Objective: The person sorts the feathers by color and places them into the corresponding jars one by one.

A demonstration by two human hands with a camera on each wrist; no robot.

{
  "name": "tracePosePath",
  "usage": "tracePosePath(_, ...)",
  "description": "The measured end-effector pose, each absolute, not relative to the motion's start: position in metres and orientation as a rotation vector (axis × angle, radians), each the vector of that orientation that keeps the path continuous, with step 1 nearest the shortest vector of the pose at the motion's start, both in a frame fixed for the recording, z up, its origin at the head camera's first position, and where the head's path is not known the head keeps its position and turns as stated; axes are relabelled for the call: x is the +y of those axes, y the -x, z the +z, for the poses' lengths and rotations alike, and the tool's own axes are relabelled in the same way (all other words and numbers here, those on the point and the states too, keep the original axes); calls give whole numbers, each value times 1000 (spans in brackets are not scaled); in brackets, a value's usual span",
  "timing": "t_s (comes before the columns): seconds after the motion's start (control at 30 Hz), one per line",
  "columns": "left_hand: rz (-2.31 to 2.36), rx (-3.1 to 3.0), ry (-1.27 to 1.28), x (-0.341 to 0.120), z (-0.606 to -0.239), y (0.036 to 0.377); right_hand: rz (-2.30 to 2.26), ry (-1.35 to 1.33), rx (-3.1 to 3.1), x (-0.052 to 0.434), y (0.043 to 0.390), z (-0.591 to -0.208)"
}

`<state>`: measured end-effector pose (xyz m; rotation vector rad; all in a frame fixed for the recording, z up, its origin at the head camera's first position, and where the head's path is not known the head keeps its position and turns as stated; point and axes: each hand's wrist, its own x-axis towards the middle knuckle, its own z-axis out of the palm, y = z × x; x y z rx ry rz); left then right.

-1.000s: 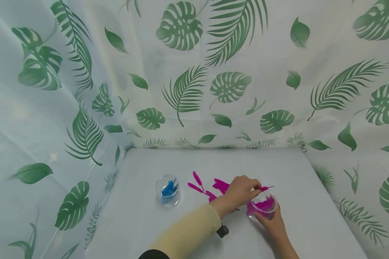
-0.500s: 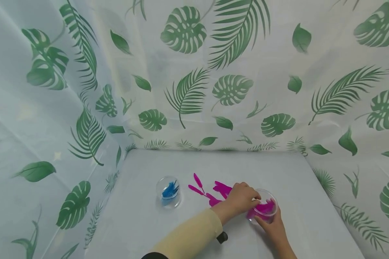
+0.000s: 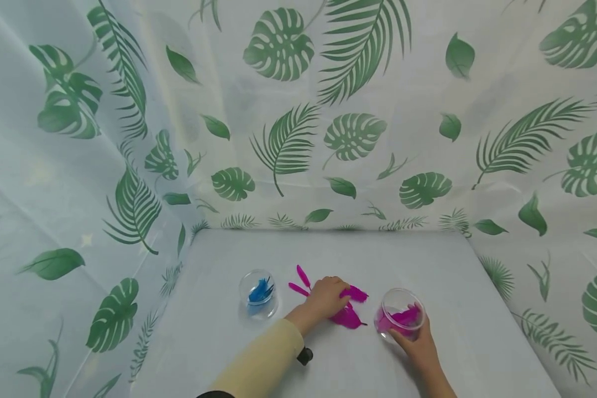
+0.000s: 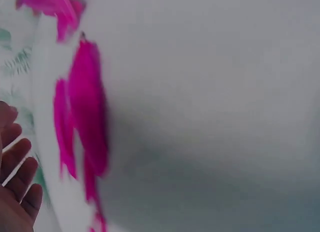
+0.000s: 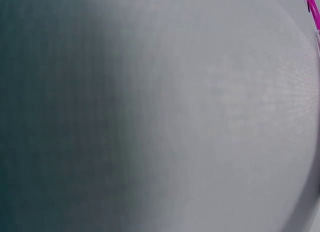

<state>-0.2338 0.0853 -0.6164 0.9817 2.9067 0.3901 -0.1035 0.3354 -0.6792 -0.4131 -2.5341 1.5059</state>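
My right hand [image 3: 420, 344] grips a clear round cup [image 3: 400, 293] at its near right side, thumb toward the front. Magenta feathers [image 3: 405, 318] lie inside that cup. To the left, my left hand [image 3: 326, 297] hovers over loose magenta feathers [image 3: 348, 318] on the table, partly covering them in the head view. The left wrist view shows its fingers [image 4: 22, 174] relaxed and apart, beside a magenta feather [image 4: 89, 106], with nothing between them. Two slim magenta feathers [image 3: 302, 275] point away beyond the left hand.
A second clear cup [image 3: 246, 279] with blue feathers [image 3: 261, 290] stands on the left of the white table [image 3: 219, 354]. Leaf-printed curtains [image 3: 298, 138] close off the back and sides. A small black object [image 3: 305, 355] shows at the left wrist.
My left hand was at the cup's rim with a magenta feather a second ago. It let go there and moved left over the loose feathers. The right hand keeps its grip on the cup.
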Motion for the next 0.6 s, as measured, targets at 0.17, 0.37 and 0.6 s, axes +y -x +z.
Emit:
tracePosePath(0.17, 372, 2863, -889, 51, -638, 236, 1492, 415, -2531, 334, 103, -676)
tracePosePath(0.37, 385, 2832, -883, 34, -652, 231, 1513, 419, -2522, 335, 103, -679)
tracePosePath(0.6, 354, 2872, -946, 37, -656, 225, 1514, 401, -2526, 335, 105, -680)
